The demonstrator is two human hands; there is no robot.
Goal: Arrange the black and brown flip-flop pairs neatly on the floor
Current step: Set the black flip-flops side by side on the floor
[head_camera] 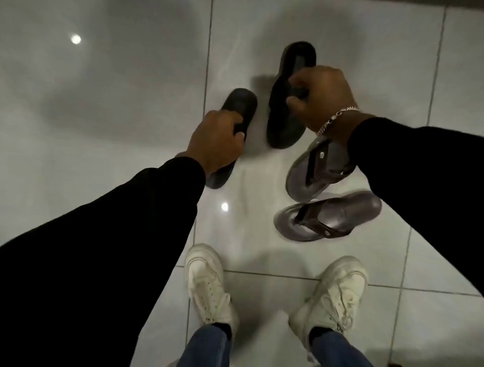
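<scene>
my left hand [209, 138] grips one black flip-flop [237, 104] by its strap, my right hand [323, 97] the other [285, 115], mid-floor [104, 104]. the brown pair [324, 196] lies askew nearer my feet. i should set the blacks parallel, toes level.

Glossy pale grey tiled floor [104, 78] fills the room, crossed by thin dark grout lines [208, 65]. Two round ceiling-light reflections gleam on it: one [75, 39] at ten o'clock, one [224, 206] near centre. A dark band [419, 3] edges the floor at one o'clock.
</scene>
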